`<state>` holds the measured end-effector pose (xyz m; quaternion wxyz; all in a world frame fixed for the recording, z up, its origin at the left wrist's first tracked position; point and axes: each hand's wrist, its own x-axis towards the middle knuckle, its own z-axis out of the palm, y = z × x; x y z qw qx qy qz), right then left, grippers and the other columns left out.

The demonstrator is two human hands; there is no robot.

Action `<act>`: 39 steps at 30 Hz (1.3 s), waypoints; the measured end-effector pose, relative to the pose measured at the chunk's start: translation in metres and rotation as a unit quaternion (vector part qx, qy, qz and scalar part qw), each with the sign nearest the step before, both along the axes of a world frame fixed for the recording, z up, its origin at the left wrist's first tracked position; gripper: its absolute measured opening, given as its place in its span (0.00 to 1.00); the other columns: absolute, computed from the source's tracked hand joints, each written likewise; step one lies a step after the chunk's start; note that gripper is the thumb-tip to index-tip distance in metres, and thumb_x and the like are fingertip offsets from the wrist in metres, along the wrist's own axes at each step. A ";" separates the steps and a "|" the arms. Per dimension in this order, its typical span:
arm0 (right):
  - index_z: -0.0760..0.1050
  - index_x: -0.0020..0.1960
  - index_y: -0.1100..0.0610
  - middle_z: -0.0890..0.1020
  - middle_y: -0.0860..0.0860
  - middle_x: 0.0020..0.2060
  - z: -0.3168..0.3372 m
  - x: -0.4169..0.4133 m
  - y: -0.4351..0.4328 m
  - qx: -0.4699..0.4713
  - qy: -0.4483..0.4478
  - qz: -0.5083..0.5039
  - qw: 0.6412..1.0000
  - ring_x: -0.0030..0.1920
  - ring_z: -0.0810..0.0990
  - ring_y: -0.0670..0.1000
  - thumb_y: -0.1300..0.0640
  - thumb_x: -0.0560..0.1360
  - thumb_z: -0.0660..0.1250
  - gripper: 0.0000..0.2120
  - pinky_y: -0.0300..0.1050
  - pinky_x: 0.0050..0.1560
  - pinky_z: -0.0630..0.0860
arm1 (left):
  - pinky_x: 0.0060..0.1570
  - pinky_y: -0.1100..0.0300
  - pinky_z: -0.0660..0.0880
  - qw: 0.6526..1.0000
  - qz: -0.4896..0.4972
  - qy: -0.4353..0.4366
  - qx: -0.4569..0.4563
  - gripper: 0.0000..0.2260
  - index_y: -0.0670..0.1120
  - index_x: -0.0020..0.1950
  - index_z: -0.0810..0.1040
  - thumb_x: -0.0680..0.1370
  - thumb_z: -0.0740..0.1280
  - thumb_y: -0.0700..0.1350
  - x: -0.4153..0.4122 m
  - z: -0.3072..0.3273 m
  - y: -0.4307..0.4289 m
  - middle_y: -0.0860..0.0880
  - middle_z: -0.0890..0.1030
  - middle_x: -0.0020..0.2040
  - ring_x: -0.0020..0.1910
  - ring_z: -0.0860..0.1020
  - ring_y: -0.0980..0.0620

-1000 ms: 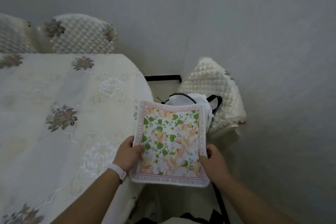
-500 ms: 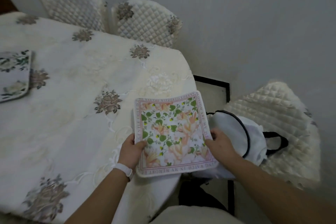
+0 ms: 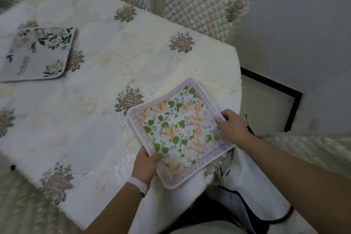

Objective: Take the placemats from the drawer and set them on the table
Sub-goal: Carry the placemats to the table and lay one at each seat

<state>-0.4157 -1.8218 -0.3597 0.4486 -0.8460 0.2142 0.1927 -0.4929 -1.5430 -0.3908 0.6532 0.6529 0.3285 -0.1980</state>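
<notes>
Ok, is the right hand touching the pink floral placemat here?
Touching. The head view shows the right hand gripping the pink floral placemat, its fingers overlapping the mat's right edge with no gap.

Two quilted chairs [image 3: 201, 2] stand by the grey wall [image 3: 296, 15], with a black-trimmed white bag [image 3: 256, 186] nearer.

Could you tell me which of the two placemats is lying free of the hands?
The pale placemat with dark green leaves, at the left; the pink-bordered placemat is gripped by the left hand and right hand.
</notes>
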 end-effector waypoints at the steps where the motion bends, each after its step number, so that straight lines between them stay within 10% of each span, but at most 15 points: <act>1: 0.72 0.46 0.59 0.75 0.51 0.37 -0.002 0.011 -0.004 -0.011 -0.001 0.014 1.000 0.31 0.74 0.48 0.64 0.79 0.62 0.03 0.31 0.18 0.67 | 0.51 0.41 0.80 1.000 0.001 0.004 0.000 0.18 0.47 0.61 0.77 0.75 0.64 0.30 -0.002 -0.002 -0.006 0.46 0.84 0.55 0.52 0.83 0.43; 21: 0.72 0.53 0.54 0.74 0.47 0.37 -0.028 0.093 0.000 -0.151 -0.004 0.205 0.967 0.38 0.76 0.52 0.59 0.75 0.63 0.07 0.44 0.35 0.73 | 0.37 0.57 0.80 0.997 0.004 0.077 0.005 0.11 0.46 0.57 0.79 0.78 0.66 0.34 -0.027 -0.007 -0.045 0.48 0.85 0.50 0.47 0.83 0.45; 25: 0.74 0.56 0.57 0.77 0.52 0.44 -0.031 0.095 -0.003 -0.156 -0.011 0.218 0.963 0.41 0.76 0.53 0.59 0.75 0.64 0.10 0.43 0.33 0.69 | 0.33 0.57 0.76 0.996 -0.021 0.090 0.002 0.08 0.43 0.55 0.79 0.78 0.66 0.35 -0.026 -0.007 -0.042 0.42 0.85 0.47 0.33 0.80 0.48; 31: 0.72 0.64 0.58 0.76 0.57 0.54 -0.047 0.086 0.000 -0.266 -0.106 0.227 0.931 0.51 0.76 0.59 0.56 0.74 0.65 0.19 0.50 0.45 0.71 | 0.33 0.57 0.76 0.995 -0.011 0.095 0.039 0.05 0.44 0.54 0.76 0.78 0.66 0.39 -0.019 0.006 -0.018 0.45 0.85 0.45 0.37 0.83 0.47; 34: 0.75 0.62 0.60 0.76 0.59 0.54 -0.054 0.074 0.010 -0.308 -0.176 0.265 0.897 0.51 0.76 0.61 0.55 0.72 0.66 0.19 0.53 0.49 0.71 | 0.41 0.51 0.78 0.984 0.100 0.060 0.136 0.12 0.43 0.59 0.70 0.77 0.66 0.39 -0.007 0.006 0.005 0.43 0.81 0.49 0.45 0.81 0.44; 39: 0.64 0.74 0.55 0.63 0.59 0.75 -0.054 0.063 0.049 -0.271 -0.175 0.421 0.848 0.75 0.61 0.60 0.47 0.78 0.55 0.26 0.60 0.74 0.55 | 0.59 0.44 0.75 0.953 -0.038 -0.064 0.294 0.22 0.44 0.66 0.70 0.75 0.68 0.51 0.033 -0.008 0.020 0.45 0.75 0.60 0.58 0.75 0.46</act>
